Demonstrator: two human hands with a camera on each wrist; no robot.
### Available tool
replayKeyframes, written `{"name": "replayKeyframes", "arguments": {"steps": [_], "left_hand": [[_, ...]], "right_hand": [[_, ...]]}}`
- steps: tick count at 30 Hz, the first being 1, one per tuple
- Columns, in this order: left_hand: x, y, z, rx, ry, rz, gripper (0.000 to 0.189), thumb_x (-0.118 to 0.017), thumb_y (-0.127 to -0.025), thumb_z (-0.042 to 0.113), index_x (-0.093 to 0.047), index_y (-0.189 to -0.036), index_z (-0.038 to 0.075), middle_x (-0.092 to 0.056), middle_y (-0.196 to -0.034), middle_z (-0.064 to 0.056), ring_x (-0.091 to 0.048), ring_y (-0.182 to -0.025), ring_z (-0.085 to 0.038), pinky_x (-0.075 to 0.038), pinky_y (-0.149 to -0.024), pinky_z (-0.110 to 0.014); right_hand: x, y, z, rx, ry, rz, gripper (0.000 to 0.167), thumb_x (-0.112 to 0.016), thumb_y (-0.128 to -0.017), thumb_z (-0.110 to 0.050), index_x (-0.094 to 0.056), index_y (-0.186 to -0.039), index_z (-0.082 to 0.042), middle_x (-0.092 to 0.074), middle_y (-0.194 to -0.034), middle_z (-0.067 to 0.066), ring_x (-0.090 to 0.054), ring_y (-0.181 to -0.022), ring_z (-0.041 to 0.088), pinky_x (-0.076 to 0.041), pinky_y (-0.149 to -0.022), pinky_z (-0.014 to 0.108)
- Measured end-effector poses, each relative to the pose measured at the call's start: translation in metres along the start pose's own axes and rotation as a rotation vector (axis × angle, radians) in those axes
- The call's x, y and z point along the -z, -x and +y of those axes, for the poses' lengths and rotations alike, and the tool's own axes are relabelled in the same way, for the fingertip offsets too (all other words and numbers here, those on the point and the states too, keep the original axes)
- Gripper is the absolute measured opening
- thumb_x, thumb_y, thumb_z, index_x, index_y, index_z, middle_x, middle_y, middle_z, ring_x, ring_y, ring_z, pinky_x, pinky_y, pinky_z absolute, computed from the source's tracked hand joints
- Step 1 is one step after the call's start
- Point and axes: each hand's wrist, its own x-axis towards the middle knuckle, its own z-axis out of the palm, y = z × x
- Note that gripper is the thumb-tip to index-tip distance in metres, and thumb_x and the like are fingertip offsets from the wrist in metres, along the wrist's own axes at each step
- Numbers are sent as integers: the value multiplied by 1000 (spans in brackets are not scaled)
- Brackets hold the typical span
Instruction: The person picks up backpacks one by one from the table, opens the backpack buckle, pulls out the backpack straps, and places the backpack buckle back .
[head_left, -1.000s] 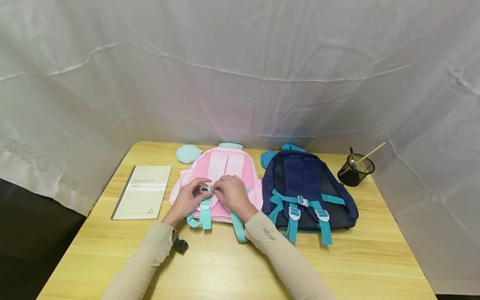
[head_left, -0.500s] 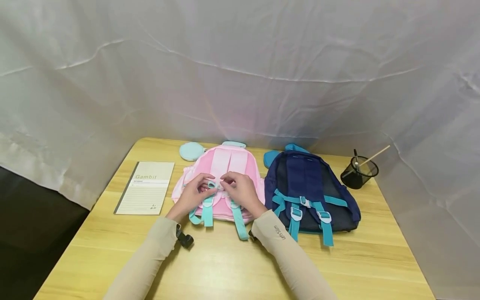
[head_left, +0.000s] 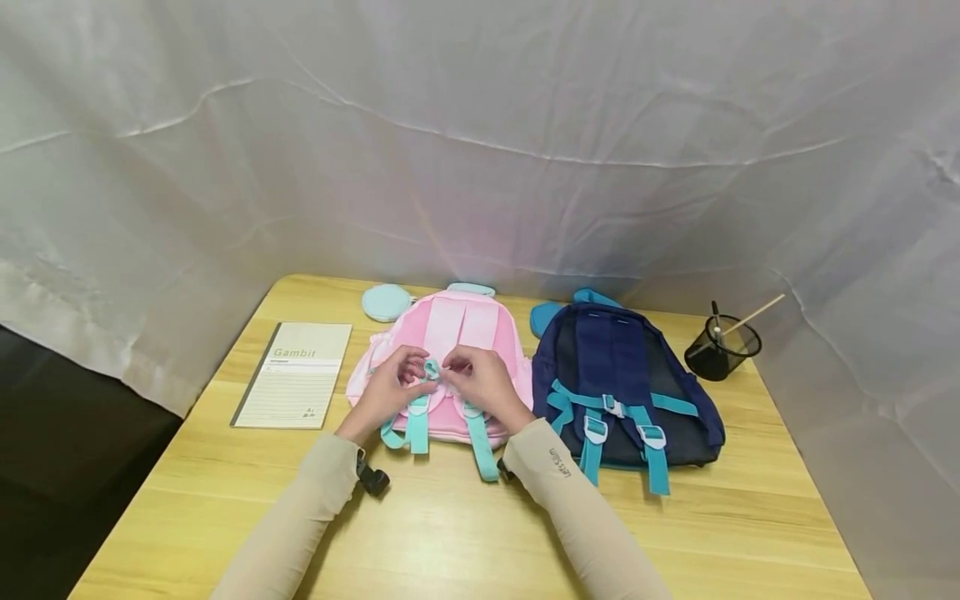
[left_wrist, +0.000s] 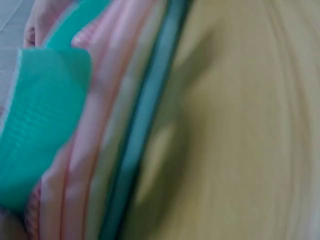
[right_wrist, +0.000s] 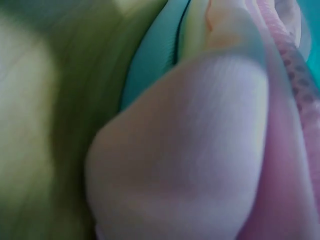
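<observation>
A pink backpack lies on the table with its shoulder straps up. Over its middle, my left hand pinches a teal chest strap, which stands up in a small loop between the hands. Facing it, my right hand pinches the strap's other side near a small white piece, probably a buckle, mostly hidden by the fingertips. A teal strap end and the bag's pink edge fill the left of the left wrist view. Part of my right hand blocks most of the right wrist view.
To the right lies a navy backpack with teal straps and its white chest buckle fastened. Beyond it stands a black mesh pen cup. A notebook lies on the left, and a round pale-blue pouch behind the pink bag.
Between my hands the teal strap loop has come into view and now stands more upright. The fingertips have shifted slightly around it. The whole view has moved a little; both bags stay in place.
</observation>
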Motion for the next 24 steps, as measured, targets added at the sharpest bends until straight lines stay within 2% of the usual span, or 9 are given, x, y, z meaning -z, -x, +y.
{"name": "replayKeyframes", "arguments": {"steps": [5,9,13,18,24], "left_hand": [[-1,2,0,-13,-99,81,30,-90,-81,19,-69,-100,8,-64,-96,-7,-59,-84,-19,-49,-75,-23],[-2,3,1,-17,-156,92,15,-91,-81,23,-78,-85,15,-68,-90,0,-60,-83,-15,-50,-77,-24],[-4,2,2,-25,-180,97,11,-90,-82,21,-81,-84,16,-71,-86,2,-59,-83,-14,-48,-76,-25],[-6,2,2,-24,-199,107,9,-89,-82,18,-81,-84,15,-71,-84,2,-58,-82,-14,-46,-74,-25],[-6,3,4,-14,-163,109,9,-89,-81,15,-81,-84,14,-72,-85,-1,-59,-83,-17,-47,-75,-24]], "right_hand": [[-1,1,2,-43,-21,25,6,-78,-94,-22,-75,-92,-17,-74,-87,-5,-64,-80,10,-53,-78,29],[-1,1,3,-55,-25,33,7,-79,-93,-22,-76,-91,-17,-74,-86,-5,-64,-79,10,-52,-77,29],[-1,1,3,-69,-22,25,7,-79,-94,-22,-76,-91,-16,-75,-88,-4,-65,-82,12,-53,-79,31],[0,1,1,-84,-9,-23,7,-78,-95,-24,-74,-95,-17,-75,-93,-4,-67,-88,12,-55,-85,33],[0,0,-3,-75,-16,-36,6,-79,-93,-22,-78,-95,-16,-76,-91,-3,-67,-88,14,-55,-84,33]]}}
